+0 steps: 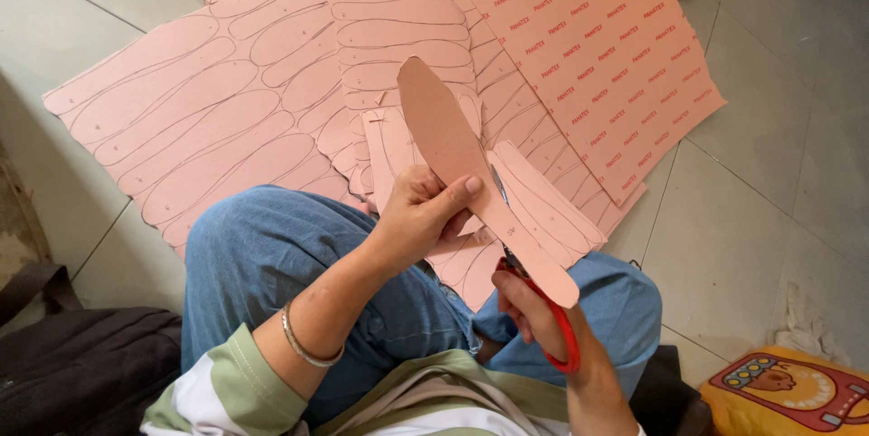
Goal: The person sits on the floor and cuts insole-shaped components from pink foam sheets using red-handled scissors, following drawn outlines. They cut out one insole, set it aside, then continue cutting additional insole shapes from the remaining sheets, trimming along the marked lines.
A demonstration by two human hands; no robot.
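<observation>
My left hand point(424, 211) grips a pink sole-shaped cardboard cutout point(453, 142), thumb on its top face, and holds it up over my lap. My right hand point(534, 314) is closed around the red handles of a pair of scissors point(543, 309), whose blades reach under the cutout's edge near its lower half. A strip of the same pink board with more traced sole outlines point(543, 205) hangs off the cutout's right side. I am sitting on the floor in blue jeans point(272, 255).
Large pink board sheets point(199, 101) with several pencilled sole outlines lie on the tiled floor ahead. Another sheet with red printed marks point(588, 47) overlaps them at right. A dark bag point(81, 364) sits at lower left, a yellow and red cushion point(797, 391) at lower right.
</observation>
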